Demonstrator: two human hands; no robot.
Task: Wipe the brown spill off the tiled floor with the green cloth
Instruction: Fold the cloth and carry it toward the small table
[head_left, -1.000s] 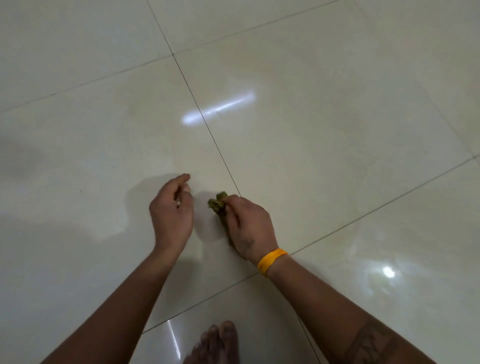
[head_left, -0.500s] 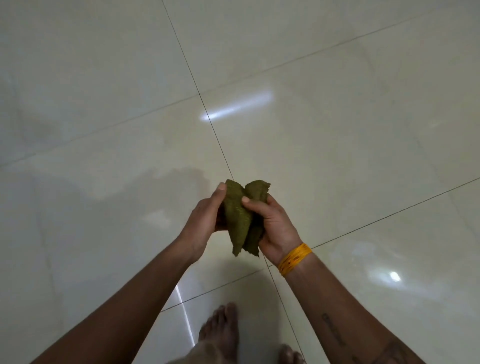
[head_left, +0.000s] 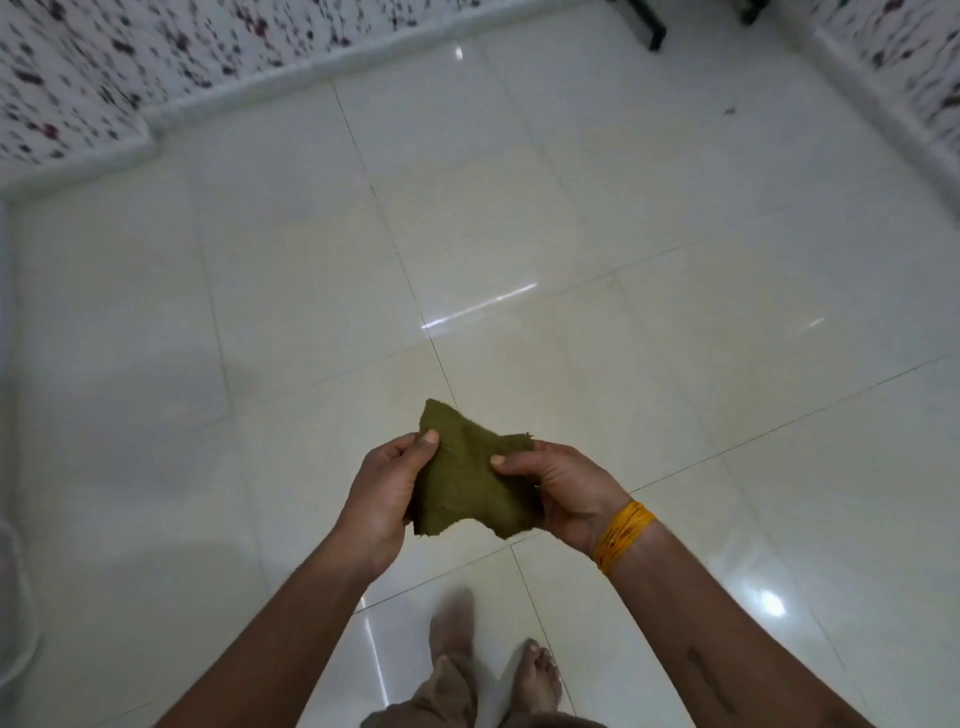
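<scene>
1. The green cloth (head_left: 470, 486) is an olive, coarse, felt-like piece with ragged, frayed edges, spread into an uneven, roughly star-like shape with one corner pointing up and away from the person.
2. It is held in the air above the tiled floor (head_left: 675, 260), in front of the person's body, not touching the tiles.
3. The left hand (head_left: 387, 483) grips the cloth's left edge, its thumb pressed on the front face and its fingers curled behind.
4. The right hand (head_left: 563, 488) grips the right edge the same way, thumb on top and fingers clamped underneath; a yellow-orange thread band (head_left: 621, 535) circles that wrist.
5. The floor is glossy cream tile with thin dark grout lines and bright light reflections; no brown patch shows plainly on it.
6. Two bare feet (head_left: 537, 675) stand on the tiles below the hands.
7. A speckled white wall (head_left: 156, 57) borders the floor at the top.
</scene>
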